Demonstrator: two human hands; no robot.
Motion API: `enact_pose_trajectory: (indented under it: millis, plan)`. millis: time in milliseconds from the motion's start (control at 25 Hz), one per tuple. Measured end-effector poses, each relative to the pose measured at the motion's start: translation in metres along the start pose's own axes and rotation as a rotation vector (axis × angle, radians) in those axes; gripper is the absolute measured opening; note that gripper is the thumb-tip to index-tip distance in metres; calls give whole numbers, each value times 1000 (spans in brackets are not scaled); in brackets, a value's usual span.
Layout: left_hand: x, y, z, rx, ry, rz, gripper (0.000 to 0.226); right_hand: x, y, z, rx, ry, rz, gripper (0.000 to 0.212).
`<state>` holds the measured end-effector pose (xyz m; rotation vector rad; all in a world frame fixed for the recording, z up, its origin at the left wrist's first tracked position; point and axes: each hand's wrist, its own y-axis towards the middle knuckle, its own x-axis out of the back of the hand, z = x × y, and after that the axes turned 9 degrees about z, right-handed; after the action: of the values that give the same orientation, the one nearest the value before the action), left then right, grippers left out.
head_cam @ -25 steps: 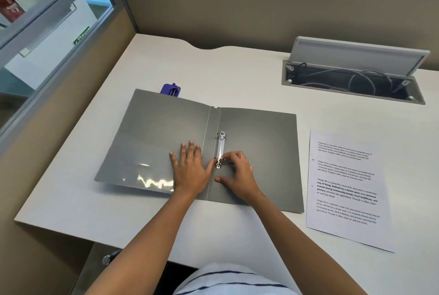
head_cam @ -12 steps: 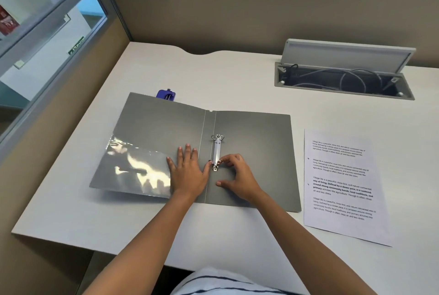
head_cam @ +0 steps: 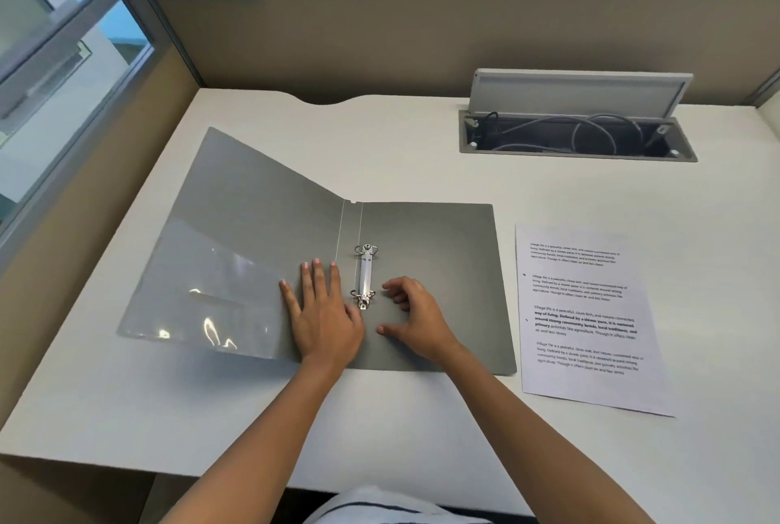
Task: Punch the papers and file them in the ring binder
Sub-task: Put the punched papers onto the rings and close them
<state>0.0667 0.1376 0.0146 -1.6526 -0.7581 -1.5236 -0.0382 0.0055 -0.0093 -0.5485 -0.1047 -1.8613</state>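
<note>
Pressing flat on the inside front cover, the left hand (head_cam: 323, 312) held the ring binder (head_cam: 430, 270) open at 6 o'clock on the desk (head_cam: 380, 152); the right hand (head_cam: 415, 319) hovered with loosely curled fingers, holding nothing, beside the ring mechanism (head_cam: 365, 276). Rings sprung carelessly might have nipped a fingertip. At 3 o'clock lay the papers (head_cam: 586, 316), seemingly already punched. Nothing blocked their path. A cable tray (head_cam: 578, 135) sat open at 1 o'clock.
</note>
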Motion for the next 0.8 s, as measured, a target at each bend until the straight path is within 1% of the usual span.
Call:
enact_pose_trajectory:
  millis: [120, 200, 280, 360, 480, 560, 640, 720, 800]
  plan:
    - [12, 2, -22, 15, -46, 9, 75, 15, -4, 0, -48, 50, -49, 55]
    - [17, 3, -39, -44, -94, -9, 74, 30, -11, -1, -72, 83, -117, 48]
    - [19, 3, -62, -147, -179, -6, 74, 53, -21, -6, -85, 118, -232, 43]
    - [21, 1, -88, -273, -238, 40, 76, 81, -36, -15, -122, 143, -366, 41]
    - [24, 1, -129, -470, -288, 213, 87, 123, -65, -35, -231, 138, -594, 45]
    - [26, 0, -153, -593, -290, 348, 96, 147, -85, -54, -349, 77, -734, 55]
    - [23, -3, -175, -717, -241, 448, 104, 169, -103, -71, -555, -28, -817, 76]
    - [17, -7, -191, -800, -160, 520, 111, 184, -118, -81, -783, -105, -824, 103]
    - [9, -9, -201, -827, -66, 553, 115, 193, -128, -83, -907, -159, -788, 122]
